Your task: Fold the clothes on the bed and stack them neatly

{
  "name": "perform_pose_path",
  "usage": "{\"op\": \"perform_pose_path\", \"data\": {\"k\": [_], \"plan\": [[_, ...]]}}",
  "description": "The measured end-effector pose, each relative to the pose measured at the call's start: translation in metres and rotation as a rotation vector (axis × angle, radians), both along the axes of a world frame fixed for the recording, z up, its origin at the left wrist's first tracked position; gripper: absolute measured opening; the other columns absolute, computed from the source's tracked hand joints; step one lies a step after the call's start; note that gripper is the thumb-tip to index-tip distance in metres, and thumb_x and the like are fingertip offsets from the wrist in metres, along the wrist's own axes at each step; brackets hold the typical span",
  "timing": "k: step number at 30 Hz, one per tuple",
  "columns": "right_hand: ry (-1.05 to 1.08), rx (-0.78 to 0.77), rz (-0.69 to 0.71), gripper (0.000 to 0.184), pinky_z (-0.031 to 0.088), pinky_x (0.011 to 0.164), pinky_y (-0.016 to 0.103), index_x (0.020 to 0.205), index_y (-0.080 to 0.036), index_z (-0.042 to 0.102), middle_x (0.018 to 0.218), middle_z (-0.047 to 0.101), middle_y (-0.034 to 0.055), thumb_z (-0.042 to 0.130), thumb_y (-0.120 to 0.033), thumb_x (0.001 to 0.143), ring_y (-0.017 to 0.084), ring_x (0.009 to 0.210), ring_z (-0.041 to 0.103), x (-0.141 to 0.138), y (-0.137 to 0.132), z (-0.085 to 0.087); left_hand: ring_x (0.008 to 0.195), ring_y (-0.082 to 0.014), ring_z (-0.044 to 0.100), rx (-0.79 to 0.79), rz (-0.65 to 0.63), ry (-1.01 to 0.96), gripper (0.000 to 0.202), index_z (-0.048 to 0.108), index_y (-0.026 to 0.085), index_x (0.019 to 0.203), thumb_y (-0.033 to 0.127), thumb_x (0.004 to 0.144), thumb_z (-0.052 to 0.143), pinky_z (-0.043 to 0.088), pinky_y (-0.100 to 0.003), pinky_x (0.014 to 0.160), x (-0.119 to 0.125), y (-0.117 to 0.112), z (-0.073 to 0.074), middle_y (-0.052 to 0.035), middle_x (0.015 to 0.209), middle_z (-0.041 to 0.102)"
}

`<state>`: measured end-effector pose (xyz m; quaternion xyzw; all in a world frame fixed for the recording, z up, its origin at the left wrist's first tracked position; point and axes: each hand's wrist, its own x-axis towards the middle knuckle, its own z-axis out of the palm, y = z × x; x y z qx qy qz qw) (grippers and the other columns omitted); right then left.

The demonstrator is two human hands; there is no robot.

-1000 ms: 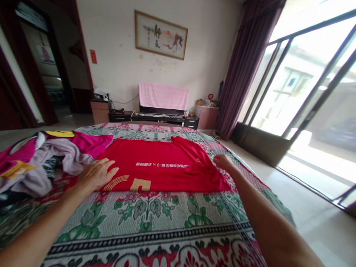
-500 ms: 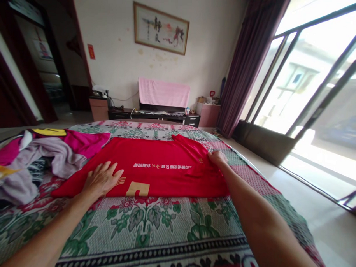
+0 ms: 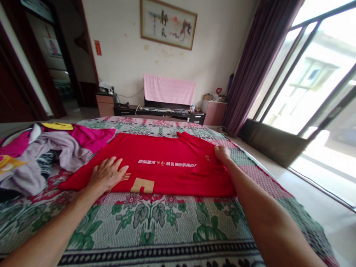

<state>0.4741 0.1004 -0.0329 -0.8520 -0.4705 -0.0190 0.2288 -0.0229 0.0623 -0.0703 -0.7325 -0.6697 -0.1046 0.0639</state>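
Note:
A red T-shirt (image 3: 165,148) with pale printed lettering and a tan block print lies lengthwise, folded over, on the flowered bedspread (image 3: 163,226). My left hand (image 3: 108,174) rests palm down on its left part, fingers spread. At the shirt's right end, my right hand (image 3: 223,152) has its fingers closed on the edge of the cloth, by a sleeve. Soft creases run through the fabric close to that hand.
Left of the shirt lies a heap of clothes (image 3: 60,145) in pink, grey, yellow and black. Beyond the bed stands a low black cabinet (image 3: 127,111) with a pink cloth (image 3: 169,89) above it. Glass doors (image 3: 308,83) and a purple curtain (image 3: 266,62) are on the right.
The shirt's right part looks smoother, with the right hand still gripping its edge and slightly farther right. The left hand stays flat on the shirt. The whole view has shifted slightly.

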Motion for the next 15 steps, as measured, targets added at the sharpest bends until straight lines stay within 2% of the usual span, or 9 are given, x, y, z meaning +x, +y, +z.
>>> {"op": "perform_pose_path", "data": {"k": [3, 6, 10, 13, 15], "plan": [[0.005, 0.006, -0.010, 0.038, 0.044, 0.071, 0.025, 0.093, -0.015, 0.070, 0.093, 0.070, 0.0125, 0.038, -0.034, 0.084, 0.021, 0.086, 0.063, 0.001, -0.005, -0.002, 0.129, -0.0316, 0.036, -0.009, 0.002, -0.011, 0.056, 0.049, 0.024, 0.130, 0.053, 0.087, 0.031, 0.032, -0.052, 0.099, 0.000, 0.000, 0.000, -0.0115, 0.144, 0.040], [-0.009, -0.013, -0.078, 0.038, 0.045, 0.073, 0.030, 0.099, -0.017, 0.068, 0.100, 0.068, 0.0145, 0.042, -0.039, 0.083, 0.025, 0.092, 0.062, 0.000, -0.010, -0.006, 0.129, -0.0324, 0.036, -0.009, -0.006, -0.016, 0.057, 0.049, 0.021, 0.131, 0.053, 0.087, 0.030, 0.032, -0.053, 0.099, -0.001, 0.000, -0.001, -0.0126, 0.144, 0.039], [-0.071, -0.056, -0.099, 0.044, 0.046, 0.074, 0.035, 0.107, -0.014, 0.064, 0.101, 0.066, 0.0173, 0.045, -0.045, 0.082, 0.028, 0.093, 0.062, -0.003, -0.010, -0.007, 0.129, -0.0323, 0.036, 0.005, -0.019, -0.015, 0.056, 0.049, 0.021, 0.130, 0.052, 0.087, 0.031, 0.032, -0.054, 0.099, -0.001, 0.000, -0.002, -0.0133, 0.143, 0.040], [-0.065, -0.093, -0.014, 0.048, 0.047, 0.069, 0.033, 0.097, -0.010, 0.067, 0.089, 0.067, 0.0182, 0.043, -0.049, 0.084, 0.026, 0.083, 0.064, 0.004, -0.007, 0.002, 0.129, -0.0319, 0.036, 0.003, -0.016, -0.016, 0.056, 0.049, 0.022, 0.130, 0.052, 0.087, 0.031, 0.032, -0.054, 0.099, -0.001, 0.000, -0.001, -0.0130, 0.143, 0.040], [-0.054, -0.099, 0.096, 0.046, 0.046, 0.063, 0.030, 0.085, -0.010, 0.069, 0.075, 0.067, 0.0149, 0.040, -0.046, 0.087, 0.022, 0.072, 0.063, 0.015, -0.011, 0.010, 0.129, -0.0320, 0.036, -0.004, -0.012, -0.015, 0.057, 0.048, 0.021, 0.131, 0.053, 0.087, 0.030, 0.033, -0.054, 0.099, 0.000, -0.001, 0.001, -0.0130, 0.144, 0.039]]}}
